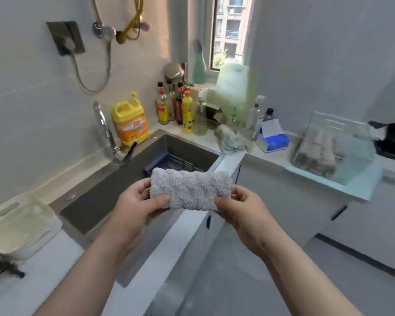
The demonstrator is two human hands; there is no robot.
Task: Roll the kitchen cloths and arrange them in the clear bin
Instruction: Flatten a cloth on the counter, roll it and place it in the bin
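A fluffy grey kitchen cloth [189, 189], rolled into a short log, is held in the air over the sink's front corner. My left hand [137, 204] grips its left end with the thumb on top. My right hand [240, 209] pinches its right end. The clear bin [360, 165] stands on the counter at the right, tilted in the view, with several rolled cloths [319, 153] lying side by side inside. A crumpled pale cloth [233, 139] lies loose on the counter behind the sink corner.
The dark sink [114, 190] with a blue basket [169, 163] and a tap [105, 131] lies to the left. Bottles and a yellow detergent jug [130, 122] crowd the back corner. A blue tissue pack [274, 142] sits beside the bin; a cream dish rack [18, 226] stands at far left.
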